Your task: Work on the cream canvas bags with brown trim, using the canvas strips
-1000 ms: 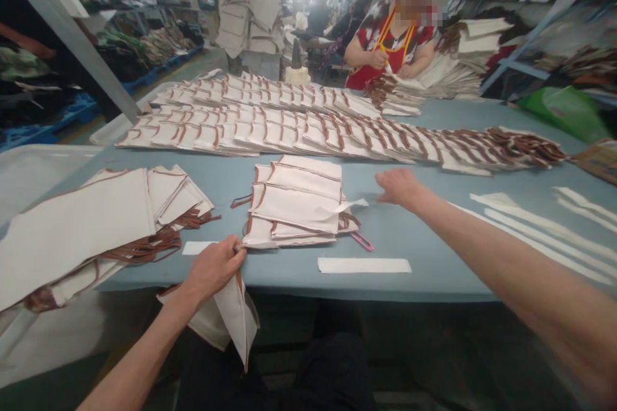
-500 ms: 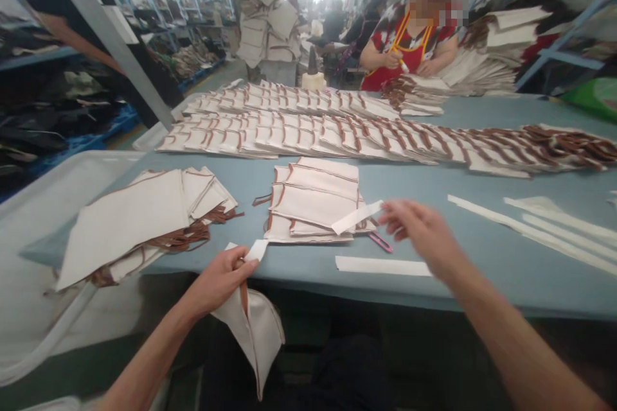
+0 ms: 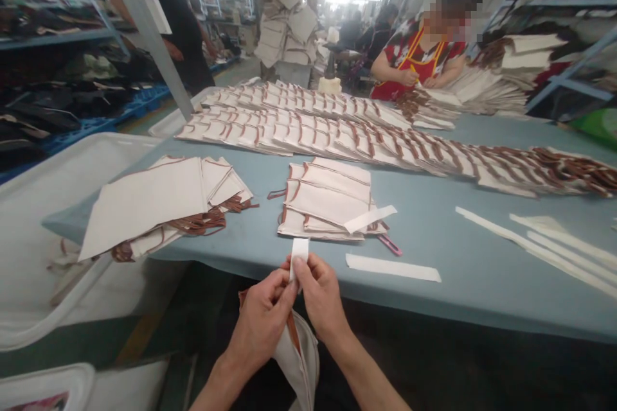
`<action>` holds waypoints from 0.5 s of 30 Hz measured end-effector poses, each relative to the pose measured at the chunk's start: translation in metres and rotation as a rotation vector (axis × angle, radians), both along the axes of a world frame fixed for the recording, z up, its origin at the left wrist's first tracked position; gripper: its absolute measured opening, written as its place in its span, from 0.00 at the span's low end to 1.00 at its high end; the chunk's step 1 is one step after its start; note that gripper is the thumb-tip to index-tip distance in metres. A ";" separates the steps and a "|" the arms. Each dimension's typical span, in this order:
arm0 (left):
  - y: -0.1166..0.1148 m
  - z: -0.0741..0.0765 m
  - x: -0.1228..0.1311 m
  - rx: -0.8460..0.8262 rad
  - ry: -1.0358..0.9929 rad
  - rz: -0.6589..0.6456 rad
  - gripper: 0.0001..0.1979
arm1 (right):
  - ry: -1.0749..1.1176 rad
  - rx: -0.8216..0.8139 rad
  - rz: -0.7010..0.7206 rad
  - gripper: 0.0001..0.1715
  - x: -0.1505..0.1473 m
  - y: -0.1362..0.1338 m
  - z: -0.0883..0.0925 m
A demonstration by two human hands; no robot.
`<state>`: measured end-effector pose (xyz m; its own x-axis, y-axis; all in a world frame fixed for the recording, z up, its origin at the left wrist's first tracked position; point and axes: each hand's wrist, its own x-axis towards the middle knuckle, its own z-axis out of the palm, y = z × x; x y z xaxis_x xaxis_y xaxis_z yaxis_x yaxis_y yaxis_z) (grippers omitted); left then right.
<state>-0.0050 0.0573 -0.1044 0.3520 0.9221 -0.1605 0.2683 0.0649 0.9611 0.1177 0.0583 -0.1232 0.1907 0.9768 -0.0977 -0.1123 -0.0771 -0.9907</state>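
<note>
My left hand (image 3: 260, 318) is closed on a cream fabric pouch (image 3: 301, 366) with brown edging, which hangs down in front of the table's near edge. Against it my right hand (image 3: 324, 298) pinches a short white strip (image 3: 300, 249) between thumb and fingers. The strip stands up at the pouch's top end; whether it is fastened there is hidden by my fingers. Just beyond my hands lies a small stack of cream pouches (image 3: 332, 189), with another white strip (image 3: 370, 219) across its right corner. A pink tool (image 3: 390, 244) pokes out beside that stack.
Another white strip (image 3: 393, 268) lies near the table edge, with long strips (image 3: 569, 250) at right. A pouch pile (image 3: 144, 199) sits at left beside a white bin (image 3: 116, 144). Overlapping rows of pouches (image 3: 308, 131) cross the table. A co-worker (image 3: 414, 70) works behind.
My right hand has come from the strip on the stack, left lying there, to the strip at my left hand. Both hands now meet at the pouch's top. The view has shifted slightly.
</note>
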 end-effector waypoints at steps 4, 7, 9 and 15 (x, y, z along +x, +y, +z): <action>-0.013 0.004 0.006 0.035 -0.034 0.104 0.15 | 0.048 0.001 -0.057 0.27 -0.006 -0.013 0.018; -0.021 0.005 0.010 0.082 -0.049 0.145 0.13 | 0.112 0.013 -0.078 0.26 -0.010 -0.021 0.031; -0.027 0.005 0.010 0.113 -0.059 0.145 0.13 | 0.143 0.029 -0.071 0.25 -0.011 -0.027 0.038; -0.049 0.002 0.016 0.210 -0.064 0.206 0.12 | 0.148 0.114 -0.008 0.22 -0.006 -0.041 0.050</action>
